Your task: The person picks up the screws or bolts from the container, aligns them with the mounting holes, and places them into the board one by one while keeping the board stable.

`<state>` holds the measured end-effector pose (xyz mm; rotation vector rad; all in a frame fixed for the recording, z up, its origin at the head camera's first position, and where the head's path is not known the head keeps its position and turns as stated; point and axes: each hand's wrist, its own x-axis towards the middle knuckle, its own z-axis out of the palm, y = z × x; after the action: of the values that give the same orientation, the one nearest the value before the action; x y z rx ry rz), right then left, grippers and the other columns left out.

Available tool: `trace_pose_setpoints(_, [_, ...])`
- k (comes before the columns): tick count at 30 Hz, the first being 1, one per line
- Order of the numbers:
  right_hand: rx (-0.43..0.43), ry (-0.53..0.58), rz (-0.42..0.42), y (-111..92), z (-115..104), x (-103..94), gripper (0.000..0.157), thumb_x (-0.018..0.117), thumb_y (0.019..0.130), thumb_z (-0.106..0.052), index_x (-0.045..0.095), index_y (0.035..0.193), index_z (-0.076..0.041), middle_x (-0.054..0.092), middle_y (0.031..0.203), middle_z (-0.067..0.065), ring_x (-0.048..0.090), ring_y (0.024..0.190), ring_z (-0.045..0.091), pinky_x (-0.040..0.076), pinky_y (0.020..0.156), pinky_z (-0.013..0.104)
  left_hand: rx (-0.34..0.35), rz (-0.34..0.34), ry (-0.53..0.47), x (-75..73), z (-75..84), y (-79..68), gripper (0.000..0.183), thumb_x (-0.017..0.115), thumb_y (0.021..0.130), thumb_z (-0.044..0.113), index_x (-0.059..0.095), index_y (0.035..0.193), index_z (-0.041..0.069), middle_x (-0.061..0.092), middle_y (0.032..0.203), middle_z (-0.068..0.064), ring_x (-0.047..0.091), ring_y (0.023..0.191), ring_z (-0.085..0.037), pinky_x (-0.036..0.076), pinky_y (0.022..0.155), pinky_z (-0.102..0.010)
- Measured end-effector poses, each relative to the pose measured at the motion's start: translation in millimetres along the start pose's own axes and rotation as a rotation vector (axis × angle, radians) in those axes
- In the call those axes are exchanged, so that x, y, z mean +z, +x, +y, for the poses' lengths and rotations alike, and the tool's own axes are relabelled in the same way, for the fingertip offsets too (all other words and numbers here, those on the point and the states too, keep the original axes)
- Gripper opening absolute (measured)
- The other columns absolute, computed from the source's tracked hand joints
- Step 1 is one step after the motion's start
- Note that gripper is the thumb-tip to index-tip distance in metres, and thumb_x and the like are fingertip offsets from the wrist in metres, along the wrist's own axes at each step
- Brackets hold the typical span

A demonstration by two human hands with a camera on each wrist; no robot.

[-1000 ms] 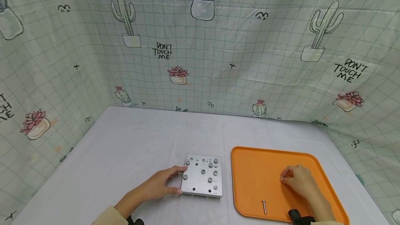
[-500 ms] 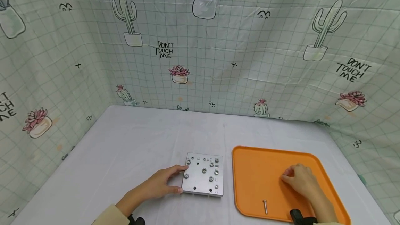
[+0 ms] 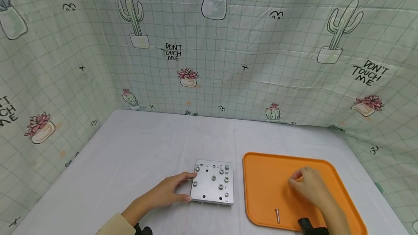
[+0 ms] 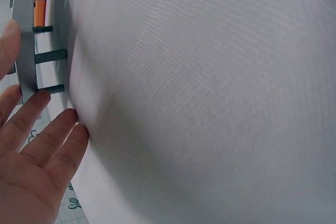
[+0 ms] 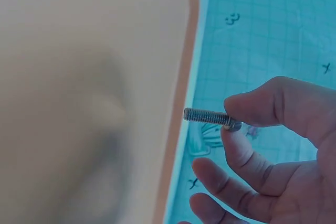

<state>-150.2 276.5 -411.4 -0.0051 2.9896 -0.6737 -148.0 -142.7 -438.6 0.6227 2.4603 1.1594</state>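
Observation:
A square silver metal plate point(image 3: 209, 187) with several socket-head screws set in it lies mid-table. Threaded screw ends point(image 4: 51, 56) stick out from its underside in the left wrist view. My left hand point(image 3: 168, 193) touches the plate's left side, the thumb at the near corner and the index finger farther up, both fairly straight. Above the orange tray point(image 3: 261, 162), my right hand point(image 3: 310, 186) pinches a short threaded screw point(image 5: 207, 116) near its head between thumb and index finger. Its shank points away from the fingertips. Another, longer-looking screw point(image 3: 277, 215) lies on the tray.
The tray stands to the right of the plate, its raised rim point(image 5: 181, 93) showing in the right wrist view. A white cloth point(image 3: 147, 137) covers the table. Behind and beside it hangs a curtain point(image 3: 209, 46) printed with cacti.
My right hand has risen a little and shifted slightly left over the tray, holding the screw. The left hand stays at the plate; the view has shifted slightly.

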Motion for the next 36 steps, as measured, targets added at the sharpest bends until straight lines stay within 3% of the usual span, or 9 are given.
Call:
trace_pose_setpoints(10, [-0.097,0.102,0.069,-16,-43,5.3,0.012,0.068,0.082,-0.020,0.061,0.082,-0.010,0.059,0.098,0.010,0.050,0.097,0.031,0.043,0.075,0.040,0.000,-0.001,0.003,1.2,-0.9,0.3,0.064,0.073,0.079,0.027,0.046,0.136,0.019,0.043,0.143,-0.011,0.045,0.128,-0.037,0.036,0.106,-0.053])
trace_pose_setpoints(15, [-0.200,0.150,0.102,-24,-67,12.6,0.010,0.071,0.081,-0.021,0.062,0.079,-0.020,0.055,0.094,-0.001,0.046,0.096,0.023,0.040,0.075,0.035,-0.001,-0.002,0.011,1.0,-0.8,0.0,0.064,0.073,0.079,0.027,0.045,0.136,0.018,0.043,0.144,-0.011,0.044,0.128,-0.037,0.037,0.106,-0.052])
trace_pose_setpoints(19, [-0.307,0.173,0.174,-28,-84,21.9,0.014,0.074,0.078,-0.017,0.062,0.076,-0.023,0.054,0.090,-0.007,0.046,0.094,0.019,0.040,0.076,0.035,-0.005,-0.005,0.011,0.4,0.5,-0.3,0.065,0.073,0.079,0.026,0.045,0.137,0.017,0.042,0.144,-0.011,0.044,0.128,-0.038,0.037,0.105,-0.051])
trace_pose_setpoints(25, [-0.403,0.178,0.255,-32,-102,41.0,0.023,0.078,0.071,-0.012,0.062,0.075,-0.027,0.050,0.087,-0.015,0.045,0.089,0.010,0.041,0.074,0.030,-0.006,-0.001,0.012,0.1,1.1,-1.2,0.065,0.073,0.078,0.025,0.045,0.137,0.017,0.043,0.144,-0.012,0.044,0.128,-0.038,0.037,0.105,-0.052])
trace_pose_setpoints(36, [-0.434,0.247,0.169,-34,-125,67.9,0.021,0.078,0.072,-0.013,0.063,0.076,-0.028,0.046,0.086,-0.017,0.041,0.087,0.008,0.041,0.074,0.026,0.015,-0.001,0.010,0.4,3.3,-2.2,0.064,0.072,0.079,0.027,0.045,0.136,0.018,0.043,0.143,-0.012,0.044,0.127,-0.038,0.037,0.105,-0.053])
